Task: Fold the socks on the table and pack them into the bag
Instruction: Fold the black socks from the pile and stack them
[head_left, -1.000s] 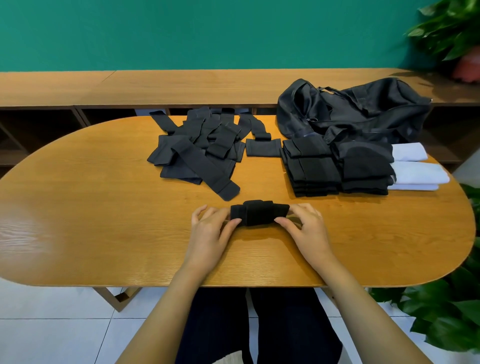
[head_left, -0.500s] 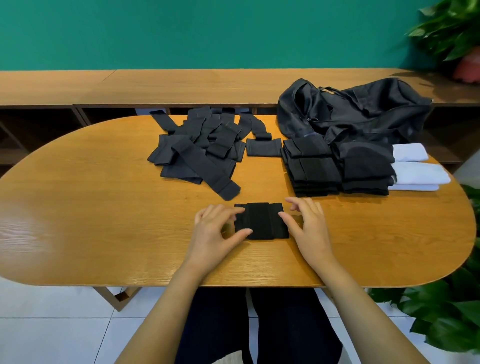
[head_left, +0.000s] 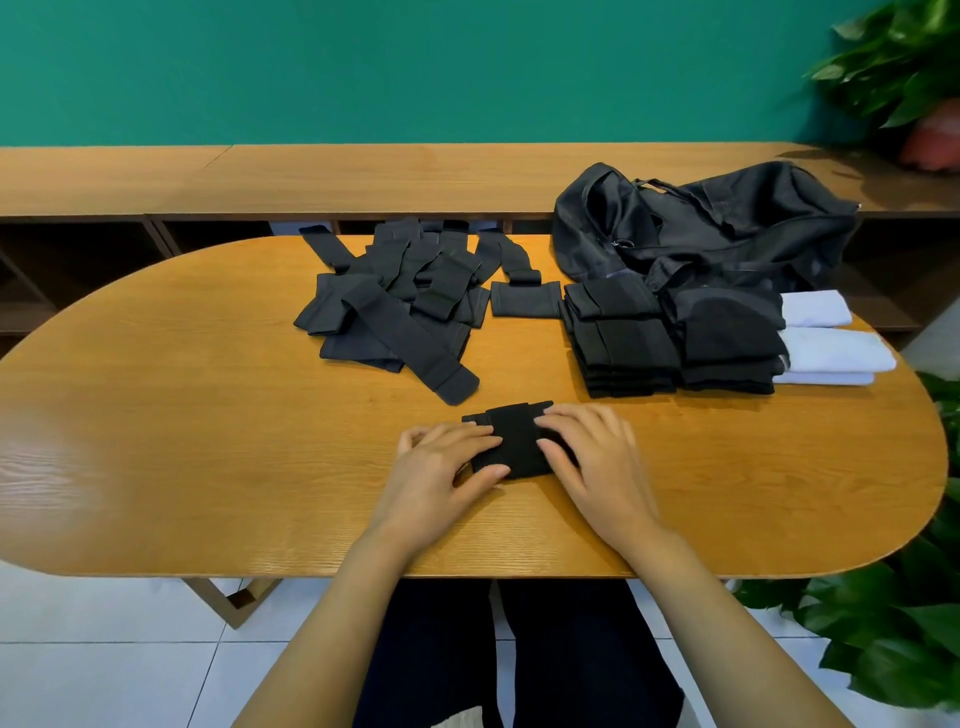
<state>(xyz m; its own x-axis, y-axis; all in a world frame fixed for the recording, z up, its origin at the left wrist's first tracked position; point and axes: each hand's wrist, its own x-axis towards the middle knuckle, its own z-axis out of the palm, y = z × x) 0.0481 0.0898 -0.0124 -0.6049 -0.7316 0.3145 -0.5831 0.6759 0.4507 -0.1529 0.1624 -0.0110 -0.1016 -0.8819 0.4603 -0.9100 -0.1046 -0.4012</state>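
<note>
1. Near the front edge of the oval wooden table (head_left: 208, 441), centre: one folded black sock (head_left: 514, 441), lying flat.
2. Left hand (head_left: 447, 467): fingers extended and spread, pressing down on the sock's left part; nothing gripped.
3. Right hand (head_left: 597, 457): fingers extended, resting flat on the sock's right part; nothing gripped.
4. Far centre of the table: loose pile of unfolded black socks (head_left: 395, 312), strips overlapping, one reaching toward the folded sock without touching it.
5. Just right of the pile: single flat black sock piece (head_left: 524, 300).
6. Right side: two stacks of folded black socks (head_left: 623, 348), side by side and touching.
7. Against the right-hand stack: folded white socks (head_left: 831, 353), near the table's right end.
8. Behind the stacks: black bag (head_left: 701, 228), slumped, spanning the table's far edge and the wooden bench (head_left: 363, 176).
9. Surroundings: teal wall (head_left: 415, 67); potted plants (head_left: 893, 623) at right.
</note>
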